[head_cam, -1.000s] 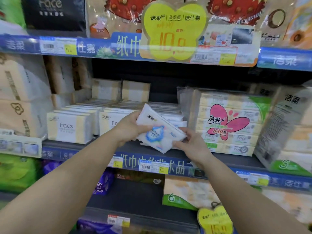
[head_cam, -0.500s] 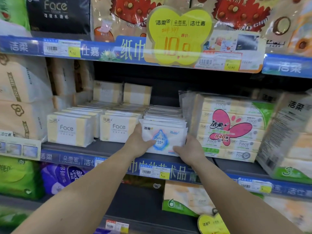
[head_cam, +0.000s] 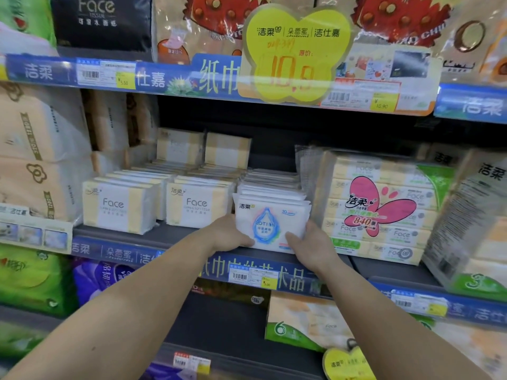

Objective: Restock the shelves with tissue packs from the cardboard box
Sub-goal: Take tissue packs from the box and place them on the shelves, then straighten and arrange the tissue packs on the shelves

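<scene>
A shop aisle fills the view: dark shelves [head_cam: 115, 231] stacked one above another, each front edge carrying a blue strip [head_cam: 153, 78] with white and green print and small price labels. A yellow butterfly-shaped price sign [head_cam: 296, 53] hangs from the upper edge. On the middle shelf two rows of cream and white packs [head_cam: 118, 207] marked "Face" stand to the left, and a large clear-wrapped bundle [head_cam: 381, 207] with a pink butterfly print stands to the right. Big beige paper rolls [head_cam: 35, 149] fill the far left. Lower down lie green [head_cam: 30, 278] and purple bags [head_cam: 98, 275].

Between the "Face" packs and the bundle, at the front edge of the middle shelf, stands the tissue pack [head_cam: 270, 223]. It is flat, white and soft-looking, upright and facing out, with a blue water-drop design reading "LOTION" in the middle. It is the front one of a row of similar white packs [head_cam: 270, 185] running back into the shelf.

The left hand [head_cam: 229, 233] holds the pack's lower left corner, thumb across its front, the other fingers hidden behind it. The right hand [head_cam: 310, 244] holds the lower right corner, thumb on the front face, fingers curled round the side.
</scene>
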`<state>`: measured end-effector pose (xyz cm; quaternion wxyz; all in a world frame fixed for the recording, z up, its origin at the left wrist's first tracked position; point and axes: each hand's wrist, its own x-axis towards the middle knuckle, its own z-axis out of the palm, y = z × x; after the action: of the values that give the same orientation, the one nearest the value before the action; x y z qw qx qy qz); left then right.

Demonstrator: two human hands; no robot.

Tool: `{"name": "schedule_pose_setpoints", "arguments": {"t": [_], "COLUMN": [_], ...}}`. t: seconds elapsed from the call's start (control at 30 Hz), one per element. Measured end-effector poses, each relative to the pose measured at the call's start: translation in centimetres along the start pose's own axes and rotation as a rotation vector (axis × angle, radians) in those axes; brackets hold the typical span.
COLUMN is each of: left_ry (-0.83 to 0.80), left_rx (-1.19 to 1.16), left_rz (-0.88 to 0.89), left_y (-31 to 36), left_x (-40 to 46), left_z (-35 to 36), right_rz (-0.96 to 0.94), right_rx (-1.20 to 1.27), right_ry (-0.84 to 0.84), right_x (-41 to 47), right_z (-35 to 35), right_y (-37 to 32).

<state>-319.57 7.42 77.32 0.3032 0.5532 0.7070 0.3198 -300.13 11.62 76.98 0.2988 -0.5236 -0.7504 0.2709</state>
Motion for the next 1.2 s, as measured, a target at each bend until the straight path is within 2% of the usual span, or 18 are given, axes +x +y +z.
{"name": "schedule_pose_setpoints", "arguments": {"t": [0.3,0.43,0.47,0.57,0.67,0.77,0.9,1.07,1.2], "left_ry": [0.154,0.253,0.306,0.534,0.636,0.655,0.658,0.666,0.662], "left_rx": [-0.037,-0.002,-0.008,0.082,0.246,0.355,0.487,0.631,0.602], "left_rz": [-0.027,-0.052,-0.053,0.006,-0.014,-0.13,-0.351,-0.613,-0.795], "left_y": [-0.2,-0.6,-0.8,-2.2,-5.3,-9.4,-14.5,-21.0,-26.9], "left_x": [-1.0,-2.5,-3.1,-5.7,-9.5,-14.4,-22.0,-33.3,-43.2], "left_z": [0.2,-0.1,0.0,0.4,0.2,-1.2,-3.7,-7.6,-11.8], "right_rz": [-0.003,-0.23,-0.308,-0.509,-0.643,-0.708,-0.796,-0.891,-0.97], "right_rx": [-0.055,0.043,0.069,0.026,-0.118,-0.304,-0.42,-0.492,-0.422], "right_ry": [-0.04,0.27,0.284,0.114,-0.043,-0.159,-0.346,-0.54,-0.631], "right_x": [0.0,-2.8,-3.5,-4.1,-4.3,-5.9,-10.0,-18.2,-26.5], "right_z": [-0.8,-1.3,-0.8,2.5,7.1,11.7,17.7,26.6,33.5], "right_y": [0.5,0.3,-0.2,-2.0,-4.1,-6.5,-10.8,-17.3,-23.2]}}
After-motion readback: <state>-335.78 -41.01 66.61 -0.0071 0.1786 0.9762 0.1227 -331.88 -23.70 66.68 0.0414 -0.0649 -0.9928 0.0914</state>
